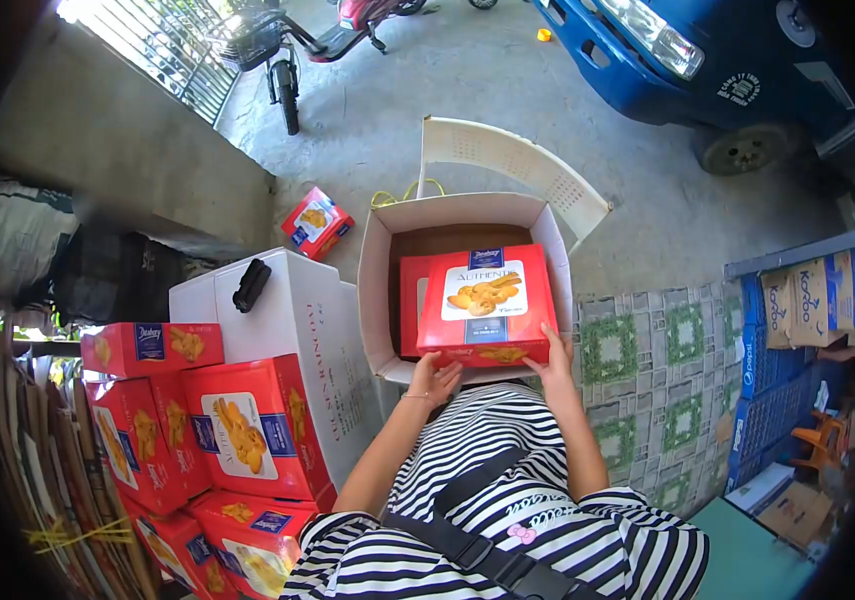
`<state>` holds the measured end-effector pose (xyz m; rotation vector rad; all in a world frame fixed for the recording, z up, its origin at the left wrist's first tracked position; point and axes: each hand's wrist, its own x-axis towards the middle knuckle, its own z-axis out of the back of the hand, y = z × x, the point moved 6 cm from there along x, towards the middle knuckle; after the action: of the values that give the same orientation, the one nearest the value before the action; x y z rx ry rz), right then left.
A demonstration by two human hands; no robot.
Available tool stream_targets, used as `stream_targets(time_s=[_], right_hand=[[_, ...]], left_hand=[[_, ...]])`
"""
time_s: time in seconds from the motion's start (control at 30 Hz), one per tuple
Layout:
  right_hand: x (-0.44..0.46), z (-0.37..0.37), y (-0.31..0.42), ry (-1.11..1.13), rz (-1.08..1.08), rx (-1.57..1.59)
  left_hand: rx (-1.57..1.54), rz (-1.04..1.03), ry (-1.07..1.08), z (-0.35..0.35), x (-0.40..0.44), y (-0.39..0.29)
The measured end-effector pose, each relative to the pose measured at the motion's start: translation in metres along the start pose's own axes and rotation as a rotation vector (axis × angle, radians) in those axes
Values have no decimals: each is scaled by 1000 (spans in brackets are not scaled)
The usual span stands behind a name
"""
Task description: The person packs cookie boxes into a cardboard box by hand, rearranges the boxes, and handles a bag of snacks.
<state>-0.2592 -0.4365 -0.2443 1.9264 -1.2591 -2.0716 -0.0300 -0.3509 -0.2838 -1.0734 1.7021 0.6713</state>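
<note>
Left hand (436, 380) and right hand (557, 372) clamped fingers on a red box (486, 305) at the carton (377, 280), seemingly positioning it; shifting needed balance

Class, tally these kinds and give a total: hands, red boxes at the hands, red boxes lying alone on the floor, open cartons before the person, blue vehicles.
Hands (left hand, right hand): 2
Red box at the hands: 1
Lone red box: 1
Open carton: 1
Blue vehicle: 1
Total: 6
</note>
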Motion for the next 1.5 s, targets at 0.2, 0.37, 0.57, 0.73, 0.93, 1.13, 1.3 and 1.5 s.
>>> stream_targets(time_s=[0.2,0.37,0.57,0.73,0.93,1.13,1.3,1.5], right_hand=[[26,13,1,9,79,-323],[79,24,-31,135,455,-1004],[31,-23,-41,310,461,-1174],[15,-40,-43,456,500,-1245],[-45,-97,-25,621,599,-1382],[-147,-189,-41,1069,640,-1257],[-266,-234,-72,1351,714,-1126],[-379,-225,-147,1724,755,-1122]], left_hand=[[-92,11,128,5,7,9],[-18,-41,166,-5,-8,-3],[70,-53,169,0,3,1],[89,-113,217,14,-15,-2],[51,-399,249,42,-76,-30],[-165,-579,162,92,-148,-30],[-255,-691,113,145,-185,11],[-535,-753,22,210,-227,86]])
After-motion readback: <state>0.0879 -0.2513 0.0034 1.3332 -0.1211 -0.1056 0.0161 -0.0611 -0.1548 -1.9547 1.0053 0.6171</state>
